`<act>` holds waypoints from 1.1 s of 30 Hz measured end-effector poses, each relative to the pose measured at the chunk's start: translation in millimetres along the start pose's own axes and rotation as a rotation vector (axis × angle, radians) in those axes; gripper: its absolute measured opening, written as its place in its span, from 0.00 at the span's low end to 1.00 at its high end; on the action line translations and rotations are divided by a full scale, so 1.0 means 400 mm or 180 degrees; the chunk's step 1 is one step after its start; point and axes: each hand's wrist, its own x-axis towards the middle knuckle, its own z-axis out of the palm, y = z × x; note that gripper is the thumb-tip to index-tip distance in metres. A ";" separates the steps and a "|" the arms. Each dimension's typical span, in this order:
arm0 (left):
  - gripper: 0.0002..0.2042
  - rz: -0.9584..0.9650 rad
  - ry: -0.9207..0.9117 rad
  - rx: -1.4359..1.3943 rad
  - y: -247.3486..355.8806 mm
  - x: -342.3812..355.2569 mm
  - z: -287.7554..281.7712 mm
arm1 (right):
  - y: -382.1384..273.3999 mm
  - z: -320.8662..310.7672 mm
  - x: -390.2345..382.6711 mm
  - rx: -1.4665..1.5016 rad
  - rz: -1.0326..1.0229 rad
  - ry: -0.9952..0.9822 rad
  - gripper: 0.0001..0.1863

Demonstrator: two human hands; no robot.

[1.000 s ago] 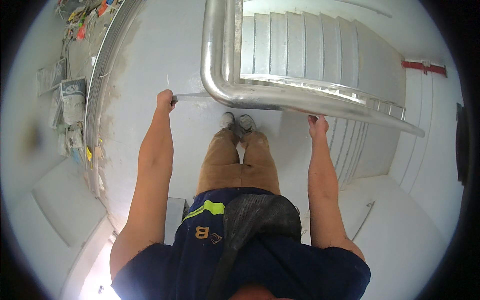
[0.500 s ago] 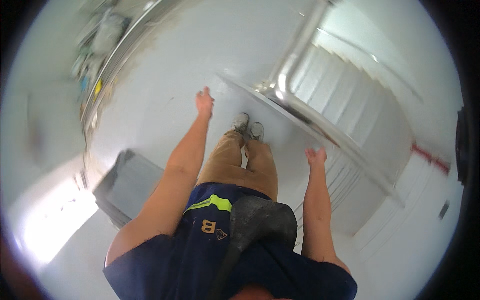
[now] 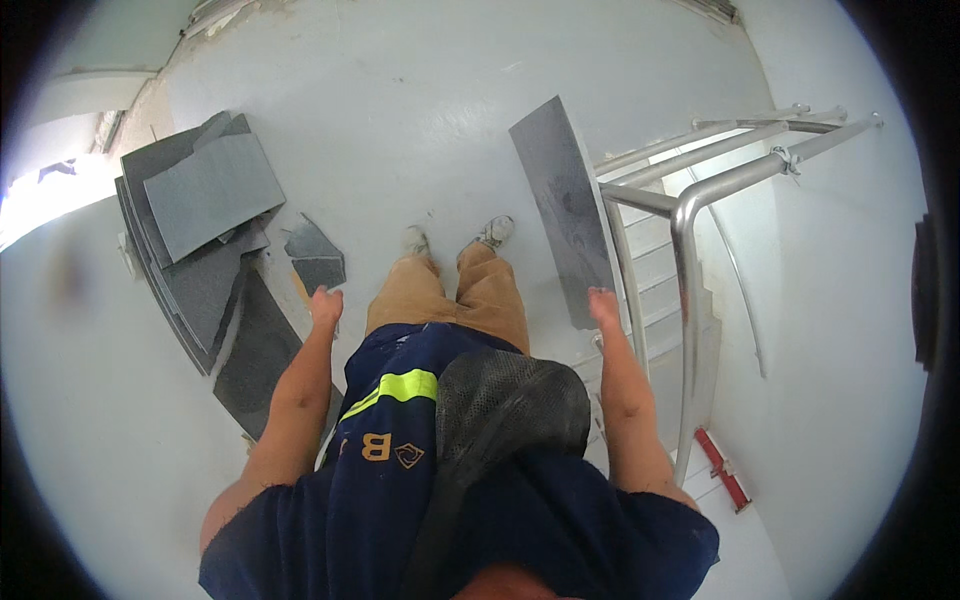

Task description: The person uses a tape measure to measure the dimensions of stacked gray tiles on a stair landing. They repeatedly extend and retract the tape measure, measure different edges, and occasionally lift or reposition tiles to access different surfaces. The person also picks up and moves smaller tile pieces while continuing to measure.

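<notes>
My left hand (image 3: 326, 305) hangs low with its fingers curled and nothing visible in them. In the picture it lies just below some small broken grey slab pieces (image 3: 316, 254) on the floor. My right hand (image 3: 603, 304) is also curled. It overlaps the near end of a long, dark grey stone slab (image 3: 565, 200) beside the metal railing; whether it touches the slab I cannot tell. Farther left lies a pile of grey stone slabs (image 3: 215, 195), overlapping and some broken, with a darker slab (image 3: 262, 355) partly behind my left forearm.
To my right a shiny metal railing (image 3: 687, 300) borders a flight of pale stairs (image 3: 650, 270). A red bar-shaped object (image 3: 722, 470) is by the wall at the lower right. Bright light comes in at the far left. My shoes (image 3: 495, 231) stand on the pale floor (image 3: 430, 110).
My view has turned left, bringing the slab pile fully into sight and swinging the railing to the right. My left hand has dropped nearer my body; my feet are farther apart.
</notes>
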 end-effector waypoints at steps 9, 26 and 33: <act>0.25 -0.0888 -0.0065 -0.0701 -0.366 -0.187 0.056 | -0.249 0.035 0.047 -0.0287 -0.0869 -0.0413 0.16; 0.20 -0.2638 0.0166 -0.1824 -1.012 -0.440 0.243 | -1.188 0.325 -0.325 -0.2172 -0.2552 -0.0928 0.22; 0.19 -0.3081 -0.0058 -0.2062 -0.978 -0.301 0.164 | -1.598 0.541 -0.341 -0.3039 -0.3512 -0.1313 0.22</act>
